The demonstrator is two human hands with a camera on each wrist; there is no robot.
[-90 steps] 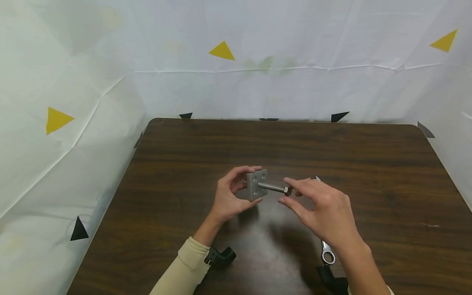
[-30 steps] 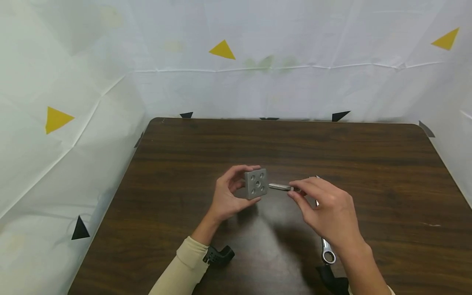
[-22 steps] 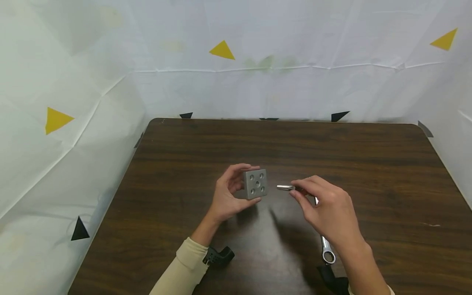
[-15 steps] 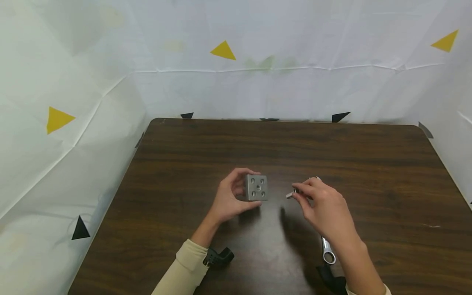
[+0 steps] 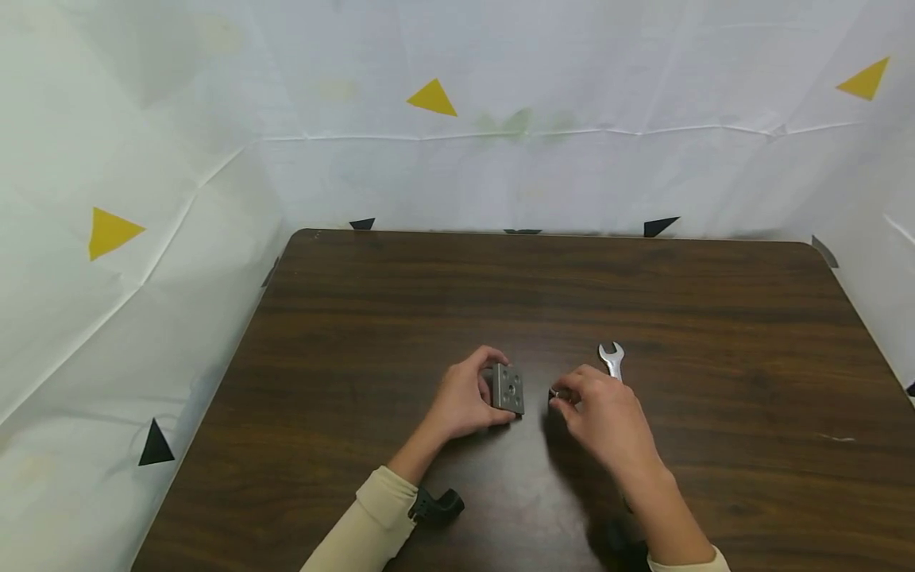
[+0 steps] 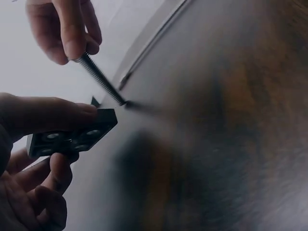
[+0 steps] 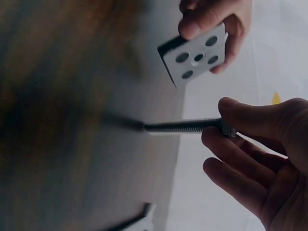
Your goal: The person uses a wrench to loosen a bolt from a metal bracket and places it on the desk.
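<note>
My left hand (image 5: pixel 493 388) grips a grey square metal plate (image 5: pixel 511 389) with several holes, holding it on edge just above the dark wooden table (image 5: pixel 429 302). In the right wrist view the plate (image 7: pixel 195 55) faces the camera with nothing in its holes. My right hand (image 5: pixel 565 400) pinches the head of a long threaded bolt (image 7: pixel 183 126) between thumb and fingers. The bolt (image 6: pixel 101 79) is free of the plate, a little to its right, and its tip touches the tabletop.
A silver combination wrench (image 5: pixel 612 359) lies on the table just behind my right hand, its lower part hidden by my forearm. White sheeting with yellow triangles walls the table on three sides. A black strap mount (image 5: pixel 436 504) sits at my left wrist.
The bolt, seated in the plate three seconds ago, has been drawn out to the right. Both hands have since dropped nearer the table, and the wrench's open end has come into view.
</note>
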